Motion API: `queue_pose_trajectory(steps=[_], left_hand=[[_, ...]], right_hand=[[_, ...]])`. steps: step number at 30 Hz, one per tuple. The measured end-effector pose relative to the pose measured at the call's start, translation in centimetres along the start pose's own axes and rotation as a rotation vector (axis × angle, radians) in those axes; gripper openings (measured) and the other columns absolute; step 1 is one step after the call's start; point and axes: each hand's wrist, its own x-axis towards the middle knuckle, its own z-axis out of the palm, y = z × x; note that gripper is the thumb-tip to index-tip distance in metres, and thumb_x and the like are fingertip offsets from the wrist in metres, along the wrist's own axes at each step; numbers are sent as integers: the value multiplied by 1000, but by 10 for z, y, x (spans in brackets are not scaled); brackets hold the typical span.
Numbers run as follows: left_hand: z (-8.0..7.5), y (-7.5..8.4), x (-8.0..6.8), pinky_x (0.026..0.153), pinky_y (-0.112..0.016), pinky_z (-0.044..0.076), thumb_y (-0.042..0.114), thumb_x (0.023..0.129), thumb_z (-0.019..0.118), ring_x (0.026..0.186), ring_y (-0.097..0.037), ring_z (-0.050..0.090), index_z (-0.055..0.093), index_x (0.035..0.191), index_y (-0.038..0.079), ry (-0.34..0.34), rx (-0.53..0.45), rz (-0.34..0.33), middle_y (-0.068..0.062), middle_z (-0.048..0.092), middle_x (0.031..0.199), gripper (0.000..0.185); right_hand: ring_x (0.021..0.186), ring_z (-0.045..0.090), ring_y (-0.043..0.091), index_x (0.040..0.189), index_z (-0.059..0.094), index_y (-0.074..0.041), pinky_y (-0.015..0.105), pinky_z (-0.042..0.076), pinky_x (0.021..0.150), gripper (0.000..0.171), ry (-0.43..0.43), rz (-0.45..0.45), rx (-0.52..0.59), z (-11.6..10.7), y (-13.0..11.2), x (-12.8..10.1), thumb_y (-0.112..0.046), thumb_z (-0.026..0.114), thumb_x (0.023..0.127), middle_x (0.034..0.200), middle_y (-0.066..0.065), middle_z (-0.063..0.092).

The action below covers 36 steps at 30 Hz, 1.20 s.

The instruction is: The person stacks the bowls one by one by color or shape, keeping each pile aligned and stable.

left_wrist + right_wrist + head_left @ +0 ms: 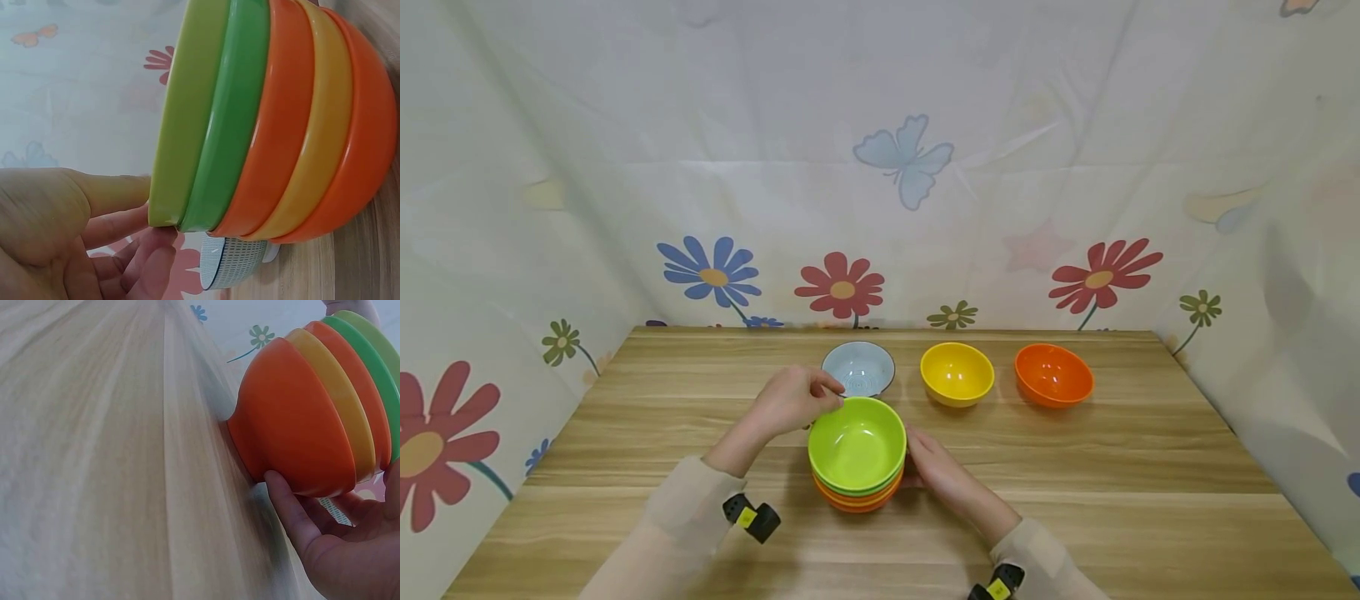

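A stack of several nested bowls stands on the wooden table (760, 550). Its top bowl is lime green (859, 450); below come a green bowl (231, 119), an orange bowl (272, 119), a yellow bowl (319, 119) and another orange bowl (287, 419) at the base. My left hand (796, 400) pinches the lime bowl's rim at its far left, thumb and forefinger meeting the edge. Along the stack's right side, my right hand (942, 473) holds the bowls, with its thumb low on the bottom orange bowl and its fingers partly hidden behind.
Just behind the stack sits a pale blue-grey patterned bowl (858, 369). Farther right stand a single yellow bowl (957, 375) and a single orange bowl (1054, 375). A flower-printed curtain (970, 217) borders the table at the back and sides.
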Motion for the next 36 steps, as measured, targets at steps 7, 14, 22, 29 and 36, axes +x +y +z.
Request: queue_pose_trajectory(steps=[7,14,22,29,36], left_hand=[[0,-1,1,50,-23,49,20,85,66,55,-16,54,70,101,10,11,-4,-16,-4,58,73,20],[-1,-4,2,52,-24,49,22,85,65,58,-17,56,70,102,10,23,-17,-21,-4,59,74,21],[-3,-14,9,53,-24,50,22,87,63,61,-17,58,69,102,7,70,-26,-21,-7,64,83,22],[-5,-27,17,53,-23,49,23,88,62,61,-18,58,67,107,5,116,-32,-40,-9,65,90,26],[-5,-36,24,57,-23,51,25,89,59,63,-16,57,66,109,7,173,-62,-97,-11,65,95,27]], right_hand=[[96,58,19,137,36,2,40,52,82,68,-1,0,-1,-1,1,0,-52,30,96,117,19,56],[96,58,19,136,36,2,40,52,82,69,-1,-1,0,-2,1,0,-53,30,96,116,19,57],[95,59,19,137,36,2,40,52,83,72,-1,1,-9,-2,1,-1,-56,30,94,115,18,58],[95,59,19,136,37,3,40,53,82,63,-8,-5,-2,-1,0,-1,-47,30,98,112,17,58],[95,58,19,136,36,2,40,53,82,67,-3,4,-10,-2,0,-2,-51,31,96,113,16,57]])
